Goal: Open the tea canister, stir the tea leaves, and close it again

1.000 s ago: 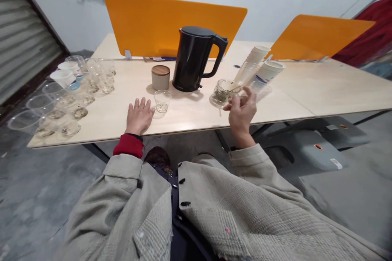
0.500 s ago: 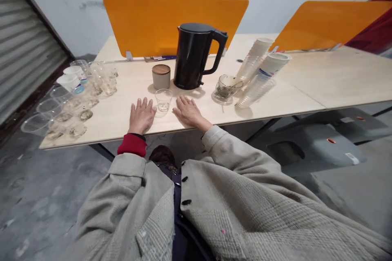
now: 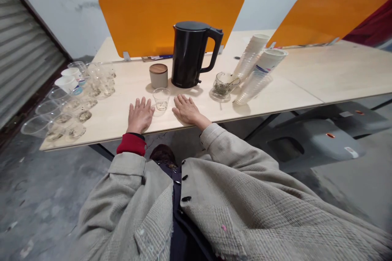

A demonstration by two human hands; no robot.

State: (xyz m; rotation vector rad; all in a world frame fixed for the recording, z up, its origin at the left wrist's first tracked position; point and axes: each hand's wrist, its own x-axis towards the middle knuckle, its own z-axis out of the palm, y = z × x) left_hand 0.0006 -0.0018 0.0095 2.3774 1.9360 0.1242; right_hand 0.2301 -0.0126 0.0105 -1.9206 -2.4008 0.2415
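Note:
My left hand [image 3: 141, 115] lies flat on the light wooden table [image 3: 119, 89], fingers stretched out, holding nothing. Palm down as well, my right hand [image 3: 187, 110] rests open near the table's front edge. Between the two stands a clear plastic cup [image 3: 161, 100] with small dark bits at its bottom. Behind the cup are a grey canister [image 3: 159, 77] with a wooden lid and a black electric kettle [image 3: 190, 57], its handle to the right. Right of my right hand sits a glass bowl [image 3: 225, 85] holding dried leaves, with a thin stick or spoon in it.
Several clear cups [image 3: 63, 108] with dark bits and two white cups [image 3: 67, 83] crowd the table's left end. Stacks of clear and paper cups [image 3: 260, 71] lean at the right. Orange partitions [image 3: 141, 24] stand behind. Grey stools [image 3: 315, 138] are below the right side.
Both hands stay flat in the same places on the table. The view has shifted slightly, so the objects sit a little further left in the picture.

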